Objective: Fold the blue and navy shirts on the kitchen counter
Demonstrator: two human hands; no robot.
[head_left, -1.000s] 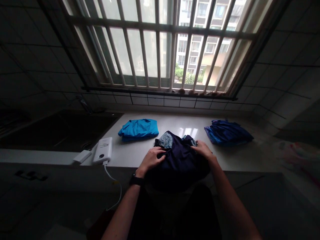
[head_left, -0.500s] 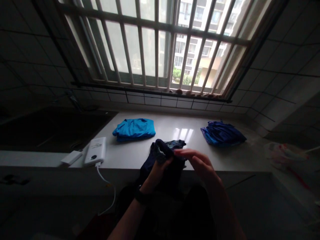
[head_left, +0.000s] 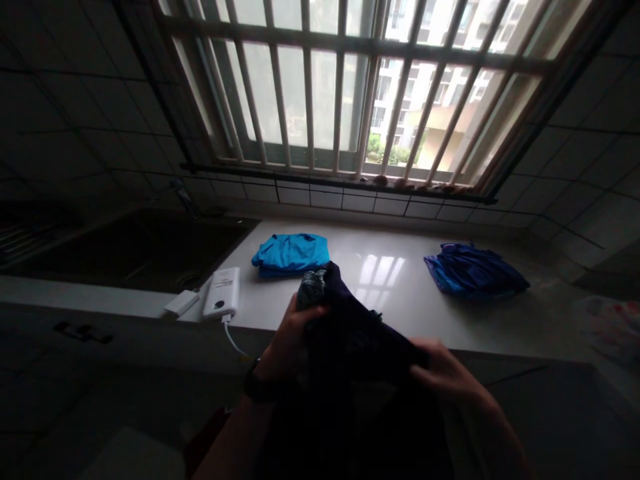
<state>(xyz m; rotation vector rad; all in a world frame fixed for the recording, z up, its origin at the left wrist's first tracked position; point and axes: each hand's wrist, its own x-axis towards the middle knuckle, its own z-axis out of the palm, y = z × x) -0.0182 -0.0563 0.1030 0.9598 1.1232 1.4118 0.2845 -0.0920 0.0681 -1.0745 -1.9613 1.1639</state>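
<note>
A dark navy garment is stretched between my two hands at the counter's front edge, its lower part lost in shadow. My left hand, a dark band on its wrist, grips a bunched end where a patterned grey-green fabric shows. My right hand pinches the other end of the garment, lower and to the right. Behind it on the counter lies a folded bright blue garment. Farther right rests a folded stack of dark blue and purple cloth.
The white counter runs below a barred window. At left are a dark sink with a faucet, a white power bank with a cable, and a small white box. A plastic bag sits far right.
My right hand has gone from open beside the garment to gripping its right end, which is now drawn out wide. The view has shifted left, so the scene sits farther right.
</note>
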